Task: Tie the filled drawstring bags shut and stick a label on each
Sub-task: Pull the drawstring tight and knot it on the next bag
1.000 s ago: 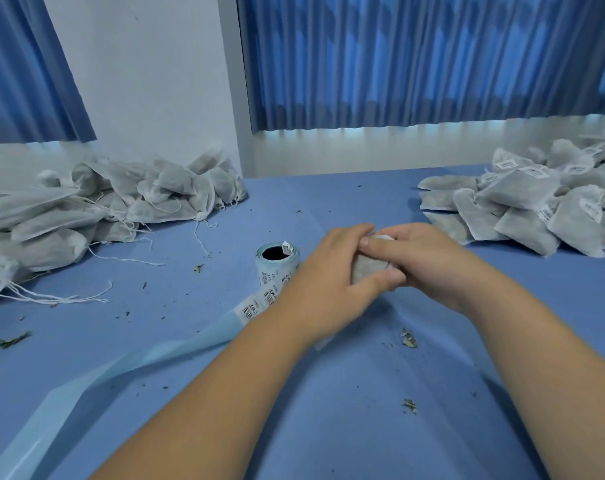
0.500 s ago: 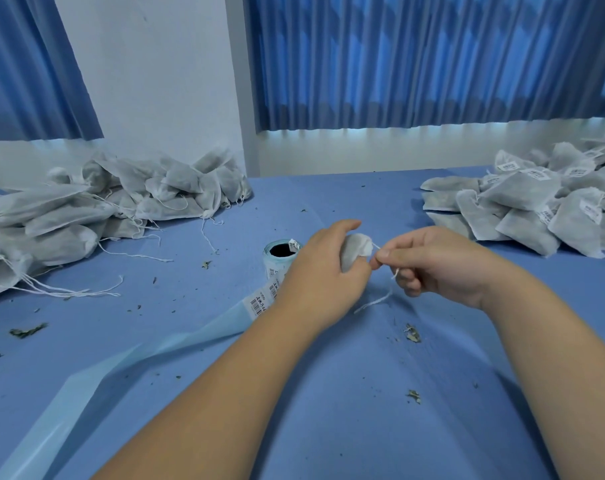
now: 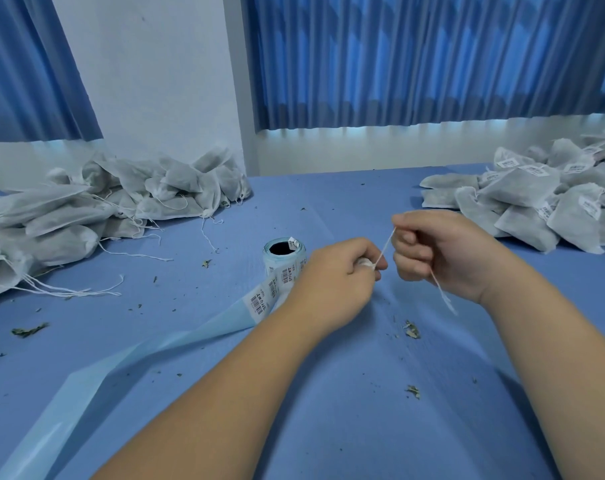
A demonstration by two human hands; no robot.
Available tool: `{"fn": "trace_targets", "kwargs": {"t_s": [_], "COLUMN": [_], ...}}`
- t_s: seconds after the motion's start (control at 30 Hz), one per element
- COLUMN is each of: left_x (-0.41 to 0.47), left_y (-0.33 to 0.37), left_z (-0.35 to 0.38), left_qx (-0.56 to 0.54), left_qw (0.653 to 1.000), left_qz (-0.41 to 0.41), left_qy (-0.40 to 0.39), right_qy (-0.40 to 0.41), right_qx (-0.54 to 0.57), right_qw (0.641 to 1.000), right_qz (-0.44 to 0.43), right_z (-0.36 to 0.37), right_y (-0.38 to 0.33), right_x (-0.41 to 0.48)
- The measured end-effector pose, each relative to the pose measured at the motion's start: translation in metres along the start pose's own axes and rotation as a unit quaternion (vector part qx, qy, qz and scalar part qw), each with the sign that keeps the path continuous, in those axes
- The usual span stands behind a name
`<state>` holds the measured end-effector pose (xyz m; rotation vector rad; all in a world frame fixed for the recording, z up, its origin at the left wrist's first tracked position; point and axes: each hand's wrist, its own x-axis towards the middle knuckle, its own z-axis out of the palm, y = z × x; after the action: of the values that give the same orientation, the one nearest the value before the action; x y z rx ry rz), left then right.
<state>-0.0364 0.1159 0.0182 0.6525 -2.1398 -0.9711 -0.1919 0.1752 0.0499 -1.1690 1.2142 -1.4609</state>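
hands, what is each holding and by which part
The left hand grips the drawstring bag at its gathered neck, the rest hidden in the fist. The right hand pinches the drawstring partway along.

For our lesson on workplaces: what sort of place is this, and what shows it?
Probably a small hand-packing room: a pile of unlabelled drawstring bags at left, a pile of labelled bags at right, and a roll of barcode labels on the blue table.
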Motion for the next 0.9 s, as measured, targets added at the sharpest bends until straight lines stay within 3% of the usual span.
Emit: {"fn": "trace_targets", "kwargs": {"t_s": [0.17, 0.4, 0.47, 0.6, 0.77, 0.9], "left_x": [-0.001, -0.002, -0.003, -0.003, 0.0, 0.0], "left_y": [0.008, 0.013, 0.013, 0.011, 0.01, 0.01], "left_z": [0.001, -0.003, -0.003, -0.001, -0.003, -0.007], "left_qx": [-0.09, -0.202, -0.224, -0.224, -0.189, -0.155], "left_qw": [0.994, 0.978, 0.973, 0.974, 0.976, 0.976], "left_qz": [-0.06, -0.053, -0.046, -0.037, -0.026, -0.046], "left_qy": [-0.011, -0.022, -0.023, 0.019, 0.109, 0.143], "right_qy": [0.019, -0.003, 0.04, 0.128, 0.045, -0.022], "right_qx": [0.047, 0.053, 0.007, -0.221, -0.332, -0.297], "right_qw": [0.997, 0.995, 0.995, 0.962, 0.94, 0.954], "right_qz": [-0.057, -0.084, -0.09, -0.097, -0.068, -0.036], "right_z": [-0.004, -0.005, -0.004, 0.006, 0.017, 0.016], "right_y": [0.0, 0.0, 0.001, 0.008, 0.012, 0.005], "right_x": [0.0, -0.002, -0.001, 0.0, -0.001, -0.007]}}
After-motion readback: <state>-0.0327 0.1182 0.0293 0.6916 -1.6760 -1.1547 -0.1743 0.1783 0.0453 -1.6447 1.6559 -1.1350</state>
